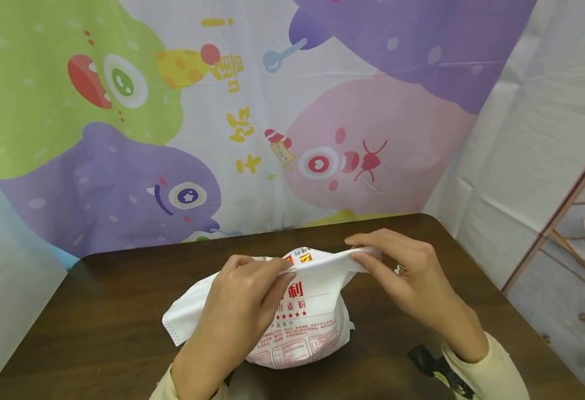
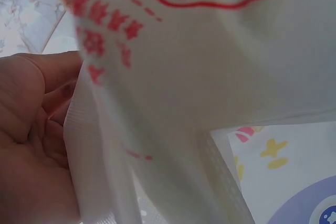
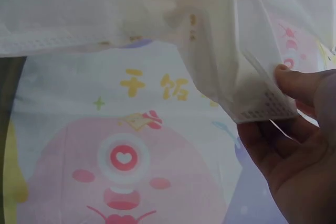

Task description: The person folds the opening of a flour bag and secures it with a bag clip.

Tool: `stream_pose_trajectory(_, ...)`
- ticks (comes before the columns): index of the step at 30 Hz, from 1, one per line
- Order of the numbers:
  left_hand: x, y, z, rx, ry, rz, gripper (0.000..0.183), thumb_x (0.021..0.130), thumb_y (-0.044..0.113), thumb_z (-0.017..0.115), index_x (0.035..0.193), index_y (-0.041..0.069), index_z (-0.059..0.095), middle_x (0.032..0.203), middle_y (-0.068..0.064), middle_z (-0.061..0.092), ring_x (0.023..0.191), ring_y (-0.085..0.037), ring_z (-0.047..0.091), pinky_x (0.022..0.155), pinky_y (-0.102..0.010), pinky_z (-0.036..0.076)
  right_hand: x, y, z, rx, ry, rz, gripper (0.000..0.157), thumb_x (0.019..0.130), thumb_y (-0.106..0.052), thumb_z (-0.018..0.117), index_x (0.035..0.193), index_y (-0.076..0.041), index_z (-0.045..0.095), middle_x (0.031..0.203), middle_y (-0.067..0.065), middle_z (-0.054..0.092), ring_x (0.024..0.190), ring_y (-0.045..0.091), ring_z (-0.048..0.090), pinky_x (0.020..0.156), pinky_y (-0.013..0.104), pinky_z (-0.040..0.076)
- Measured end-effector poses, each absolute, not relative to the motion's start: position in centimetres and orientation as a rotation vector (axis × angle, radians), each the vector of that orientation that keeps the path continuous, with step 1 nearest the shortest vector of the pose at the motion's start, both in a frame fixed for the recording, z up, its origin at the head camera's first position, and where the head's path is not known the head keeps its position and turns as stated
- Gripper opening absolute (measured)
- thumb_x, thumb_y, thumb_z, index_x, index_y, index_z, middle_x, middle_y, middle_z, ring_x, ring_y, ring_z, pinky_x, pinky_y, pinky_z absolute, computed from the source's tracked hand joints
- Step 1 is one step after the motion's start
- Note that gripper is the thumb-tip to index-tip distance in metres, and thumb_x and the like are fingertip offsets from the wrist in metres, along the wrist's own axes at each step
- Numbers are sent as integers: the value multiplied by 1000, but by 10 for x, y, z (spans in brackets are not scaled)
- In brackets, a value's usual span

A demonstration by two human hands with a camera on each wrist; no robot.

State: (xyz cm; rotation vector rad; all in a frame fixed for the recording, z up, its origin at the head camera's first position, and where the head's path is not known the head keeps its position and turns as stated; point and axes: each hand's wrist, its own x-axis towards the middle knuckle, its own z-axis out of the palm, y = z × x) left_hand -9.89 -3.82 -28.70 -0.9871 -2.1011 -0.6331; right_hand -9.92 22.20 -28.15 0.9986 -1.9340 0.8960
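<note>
A white flour bag (image 1: 317,328) with red print stands on the dark table, its lower part rounded and full. The upper part is folded over into a flat band. My left hand (image 1: 244,300) pinches this fold near the middle. Between its thumb and fingers, my right hand (image 1: 412,272) pinches the fold's right end; the right wrist view shows the fingers at a stitched corner of the bag (image 3: 262,98). To the left of my left hand, a loose flap with a dotted edge sticks out. In the left wrist view, the bag (image 2: 157,77) hides the fingertips.
The brown wooden table (image 1: 107,316) has rounded far corners. Behind it hangs a cloth (image 1: 252,205) printed with cartoon monsters. A flower-patterned panel (image 1: 582,266) is on the right. Black straps (image 1: 437,369) show at my right wrist.
</note>
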Motion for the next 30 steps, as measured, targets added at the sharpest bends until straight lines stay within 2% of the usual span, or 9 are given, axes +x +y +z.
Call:
stream_pose_trajectory(5, -100, -40, -288, -987, -2077, -657, 8, 89, 10, 73, 85, 12, 67, 65, 9, 63, 61, -6, 60, 74, -33, 48, -98, 228, -279, 959, -1970, 873, 30, 79, 3, 79, 107, -6, 74, 98, 1, 74, 86, 7, 66, 75, 14, 47)
stream_pose_trajectory(7, -100, -41, -288, -989, -2074, -672, 7, 90, 10, 73, 86, 12, 67, 65, 9, 62, 62, -6, 61, 74, -33, 49, -99, 229, -278, 966, -1961, 880, 27, 78, 4, 79, 104, -5, 74, 96, 2, 74, 84, 6, 66, 73, 15, 47)
stream_pose_trajectory(11, -101, -42, -288, -993, -2079, -694, 5, 90, 11, 73, 88, 13, 69, 66, 9, 63, 64, -6, 62, 74, -34, 49, -100, 231, -279, 977, -1922, 878, 14, 89, -11, 75, 100, -2, 75, 92, 5, 75, 76, 5, 64, 67, 14, 46)
stream_pose_trajectory(14, -102, -43, -288, -993, -2082, -704, 5, 90, 10, 73, 89, 14, 70, 68, 8, 65, 66, -6, 64, 74, -33, 49, -100, 230, -281, 968, -1882, 874, 26, 95, -24, 70, 98, 0, 76, 90, 8, 75, 74, 4, 64, 66, 13, 46)
stream_pose_trajectory(17, -103, -42, -288, -995, -2077, -709, 5, 89, 10, 74, 89, 13, 70, 69, 7, 67, 66, -6, 65, 74, -33, 49, -101, 229, -281, 962, -1848, 868, 31, 96, -28, 68, 96, 2, 76, 88, 10, 75, 74, 4, 66, 68, 12, 47)
stream_pose_trajectory(20, -103, -42, -288, -994, -2074, -703, 5, 88, 10, 74, 90, 13, 70, 67, 7, 65, 64, -6, 63, 74, -33, 50, -101, 229, -281, 957, -1839, 875, 29, 96, -26, 68, 97, 2, 76, 88, 10, 75, 78, 5, 67, 72, 13, 49)
stream_pose_trajectory(26, -104, -41, -289, -976, -2069, -682, 5, 88, 10, 74, 88, 12, 70, 61, 8, 61, 57, -7, 57, 74, -34, 49, -102, 229, -281, 976, -1880, 922, 15, 88, -5, 75, 101, 2, 75, 92, 11, 75, 84, 7, 67, 76, 14, 49)
stream_pose_trajectory(30, -106, -38, -291, -962, -2082, -636, 4, 88, 10, 71, 90, 11, 69, 62, 8, 62, 52, -5, 53, 74, -34, 48, -103, 231, -282, 987, -1913, 905, 24, 79, 7, 75, 102, 1, 74, 93, 9, 74, 80, 6, 63, 68, 13, 44)
